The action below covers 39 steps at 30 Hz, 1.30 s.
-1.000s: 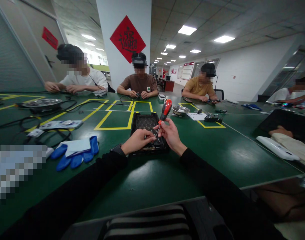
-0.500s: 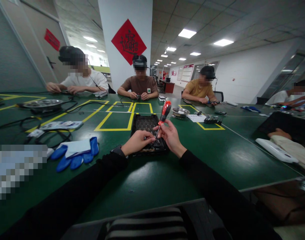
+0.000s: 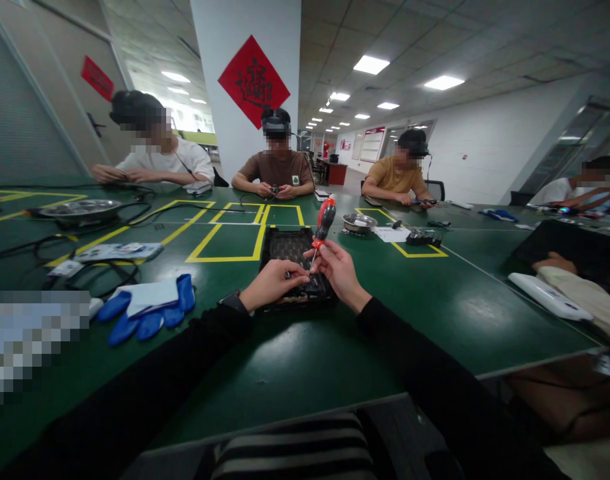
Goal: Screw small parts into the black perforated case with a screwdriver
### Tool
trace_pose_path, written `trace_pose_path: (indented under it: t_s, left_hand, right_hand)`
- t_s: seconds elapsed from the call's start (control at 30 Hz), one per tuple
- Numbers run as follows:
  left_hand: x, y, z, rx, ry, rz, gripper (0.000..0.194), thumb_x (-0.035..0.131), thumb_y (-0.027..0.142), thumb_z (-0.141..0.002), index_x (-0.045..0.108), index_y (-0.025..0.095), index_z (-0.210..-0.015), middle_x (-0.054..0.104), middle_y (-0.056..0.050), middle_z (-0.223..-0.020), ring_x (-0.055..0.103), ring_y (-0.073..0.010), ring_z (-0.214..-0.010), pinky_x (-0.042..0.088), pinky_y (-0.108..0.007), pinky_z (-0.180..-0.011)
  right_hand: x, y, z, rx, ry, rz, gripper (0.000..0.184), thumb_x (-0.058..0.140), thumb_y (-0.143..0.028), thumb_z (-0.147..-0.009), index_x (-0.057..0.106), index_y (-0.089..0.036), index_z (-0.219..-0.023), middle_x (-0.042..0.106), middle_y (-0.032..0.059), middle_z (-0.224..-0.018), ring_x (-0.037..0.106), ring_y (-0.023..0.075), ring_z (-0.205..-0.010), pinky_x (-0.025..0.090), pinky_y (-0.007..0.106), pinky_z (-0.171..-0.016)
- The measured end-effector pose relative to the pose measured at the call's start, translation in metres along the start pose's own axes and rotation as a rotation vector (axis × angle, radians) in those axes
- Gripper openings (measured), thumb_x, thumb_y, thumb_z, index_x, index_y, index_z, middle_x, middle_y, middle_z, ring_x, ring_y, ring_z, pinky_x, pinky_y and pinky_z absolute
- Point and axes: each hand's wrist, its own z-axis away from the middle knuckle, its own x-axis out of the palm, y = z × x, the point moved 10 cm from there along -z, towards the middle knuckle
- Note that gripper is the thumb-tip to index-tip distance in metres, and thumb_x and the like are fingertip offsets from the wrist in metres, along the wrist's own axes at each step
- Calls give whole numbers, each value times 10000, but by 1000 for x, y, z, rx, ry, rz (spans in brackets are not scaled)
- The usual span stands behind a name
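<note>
A black open casing lies on the green table in front of me, its inside facing up. My right hand is closed on a screwdriver with a red and black handle. The handle points up and the thin shaft slants down to the left, above the casing. My left hand has its thumb and fingertips pinched close to the screwdriver's tip. Whatever sits between those fingertips is too small to make out.
Blue gloves with a pale cloth lie left. Behind them are a flat panel and black cables. A metal bowl and a dark component stand right of the casing. Beyond sit several people; another person's arm rests at right.
The view has shifted slightly. The screwdriver remains in my right hand at nearly the same slant, and my left fingers stay pinched by its tip.
</note>
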Motion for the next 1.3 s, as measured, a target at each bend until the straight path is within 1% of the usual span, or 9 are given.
trace_pose_path:
  t_s: [0.2, 0.33, 0.47, 0.73, 0.93, 1.03, 1.17, 1.3]
  left_hand:
    - [0, -1, 0, -9, 8, -3, 287, 561, 400, -800, 703, 152, -825, 704, -32, -757, 610, -140, -676, 426, -228, -647]
    - [-2, -1, 0, -9, 19, -6, 287, 565, 405, -796, 704, 157, -831, 707, -34, -777, 614, -146, -697, 430, -235, -673]
    - [-1, -1, 0, -15, 9, -4, 283, 565, 403, -795, 701, 156, -821, 706, -29, -756, 615, -144, -685, 429, -230, -657]
    - [-2, -2, -1, 0, 25, -4, 272, 571, 388, -793, 711, 158, -831, 710, -33, -781, 616, -145, -699, 430, -235, -670]
    - [0, -2, -1, -11, 6, 19, 294, 581, 415, -782, 705, 149, -801, 704, -34, -746, 610, -139, -666, 428, -228, -639]
    - [0, -2, -1, -12, 8, 13, 297, 584, 417, -779, 705, 147, -800, 703, -36, -742, 612, -141, -669, 430, -229, -643]
    - [0, -1, -1, 5, 13, -3, 282, 581, 402, -785, 708, 150, -802, 703, -39, -744, 613, -143, -668, 431, -231, -646]
    - [0, -1, -1, 9, 10, -1, 268, 570, 385, -795, 707, 155, -807, 706, -38, -762, 617, -146, -683, 434, -234, -662]
  right_hand:
    - [-1, -4, 1, -29, 55, 78, 332, 626, -359, -769, 462, -204, -1013, 678, 14, -806, 569, 78, -508, 457, 208, -515]
    - [-1, -3, 1, -20, 39, 42, 279, 561, -373, -814, 488, -191, -1013, 674, 27, -828, 576, 84, -517, 470, 222, -528]
    - [-1, 0, 1, 8, 24, 10, 252, 499, -380, -844, 528, -182, -998, 668, 41, -854, 577, 88, -530, 477, 233, -536]
    - [2, -5, 2, -25, 23, 36, 272, 563, -355, -815, 469, -219, -1031, 662, 8, -821, 568, 86, -520, 478, 237, -538]
    - [1, -8, 2, -58, 58, 89, 323, 613, -349, -780, 433, -221, -1015, 660, -11, -779, 546, 68, -486, 441, 200, -496]
    - [1, -7, 2, -47, 52, 73, 297, 595, -350, -792, 450, -217, -1013, 653, -12, -771, 548, 72, -488, 447, 208, -502]
    - [0, -3, 2, -7, 33, 24, 223, 507, -359, -841, 515, -200, -998, 646, 13, -808, 569, 87, -516, 472, 239, -532]
    - [0, -2, 2, -1, 33, 24, 215, 512, -341, -840, 537, -196, -998, 646, 21, -829, 564, 83, -520, 468, 235, -527]
